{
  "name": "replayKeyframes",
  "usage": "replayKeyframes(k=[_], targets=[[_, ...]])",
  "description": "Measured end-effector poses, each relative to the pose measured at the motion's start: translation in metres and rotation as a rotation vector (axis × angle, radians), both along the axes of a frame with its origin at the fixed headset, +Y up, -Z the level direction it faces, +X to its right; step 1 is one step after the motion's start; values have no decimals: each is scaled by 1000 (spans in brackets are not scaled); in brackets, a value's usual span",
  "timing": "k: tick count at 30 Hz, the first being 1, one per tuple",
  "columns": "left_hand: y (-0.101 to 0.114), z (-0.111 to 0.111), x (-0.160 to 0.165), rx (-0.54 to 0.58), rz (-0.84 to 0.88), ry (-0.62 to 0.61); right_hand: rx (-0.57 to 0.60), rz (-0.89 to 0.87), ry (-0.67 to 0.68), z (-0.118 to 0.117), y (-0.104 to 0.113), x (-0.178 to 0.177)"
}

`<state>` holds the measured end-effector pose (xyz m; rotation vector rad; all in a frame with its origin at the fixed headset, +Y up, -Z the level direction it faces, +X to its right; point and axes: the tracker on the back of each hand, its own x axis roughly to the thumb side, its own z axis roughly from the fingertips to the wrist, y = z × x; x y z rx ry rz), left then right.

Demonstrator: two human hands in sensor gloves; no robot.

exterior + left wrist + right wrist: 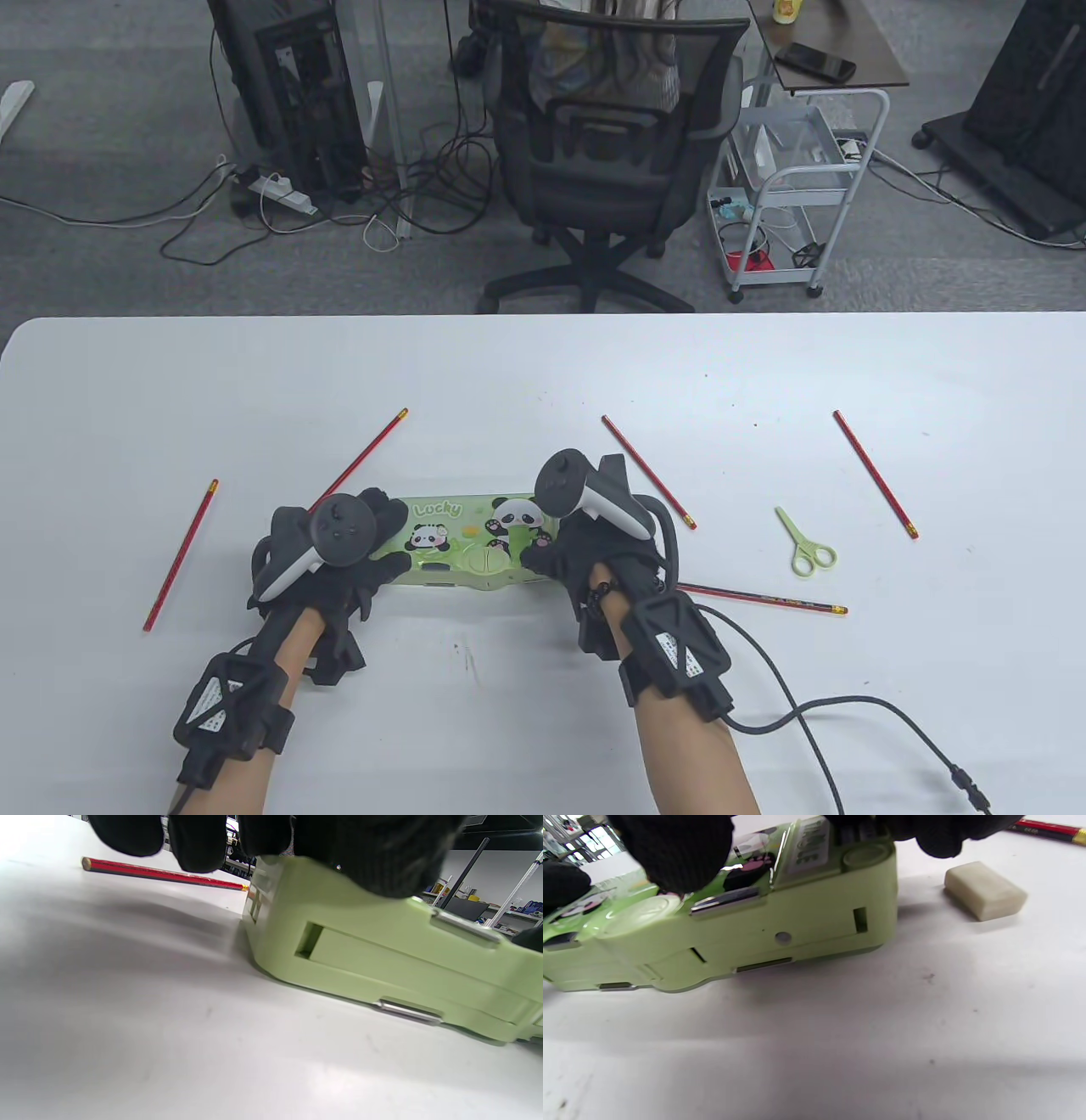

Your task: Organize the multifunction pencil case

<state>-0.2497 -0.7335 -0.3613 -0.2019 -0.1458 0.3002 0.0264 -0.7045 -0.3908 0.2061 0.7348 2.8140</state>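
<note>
While both my hands sit on the glossy pale-green plastic pencil case with panda print point(475, 543), it lies flat and closed near the table's point(543, 373) front middle. My left hand point(339, 552) grips the left end with its fingers curled over the lid; my right hand point(585, 552) grips the right end the same way, thumb near the round front button. The case looks rigid, light and slippery on top, so I'd hold it by the ends and side walls. Five red pencils lie loose, one point(180, 556) far left, and small green scissors point(806, 548) lie to the right. A whitish eraser block point(984, 891) shows only in the right wrist view. Fingertips are mostly hidden, and the inside compartments can't be seen.
</note>
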Motion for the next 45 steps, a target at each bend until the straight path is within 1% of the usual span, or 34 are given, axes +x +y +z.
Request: replayKeyframes(k=[3, 8, 13, 17, 20, 23, 29, 31, 33, 35, 36, 37, 39, 41, 42, 43, 44, 45], targets=[[1, -1, 0, -1, -4, -1, -9, 32, -25, -2, -2, -10], [1, -1, 0, 3, -8, -1, -58, 67, -72, -5, -5, -23], [1, -1, 0, -4, -6, 1, -51, 116, -107, -5, -9, -32], [2, -2, 1, -6, -19, -3, -93, 138, -124, -7, -9, -36], [1, -1, 0, -1, -17, -4, -85, 148, -122, -5, -9, -36], [2, -2, 2, -4, -34, -6, -63, 90, -163, -4, -10, -35], [2, -1, 4, -7, -53, -8, -72, 114, -119, -6, -7, -31], [2, -1, 4, -7, -60, -8, -56, 122, -96, -6, -2, -25], [1, -1, 4, -8, -54, -8, 4, 103, -83, -7, 7, -11], [1, -1, 4, -8, -49, -8, 73, 107, -64, -8, 17, 5], [1, -1, 4, -9, -50, -8, 139, 124, -50, -7, 24, 16], [1, -1, 4, -9, -52, -8, 179, 136, -38, -6, 29, 24], [1, -1, 4, -9, -50, -8, 255, 160, 27, -3, 37, 45], [1, -1, 4, -10, -49, -9, 275, 175, 86, -1, 37, 58], [1, -1, 3, -9, -46, -9, 290, 196, 94, 1, 35, 67], [1, -1, 3, -9, -44, -9, 298, 204, 111, 2, 33, 71], [0, -1, 3, -9, -41, -8, 303, 201, 159, 3, 28, 77], [1, -1, 3, -9, -41, -8, 307, 204, 161, 4, 24, 81]])
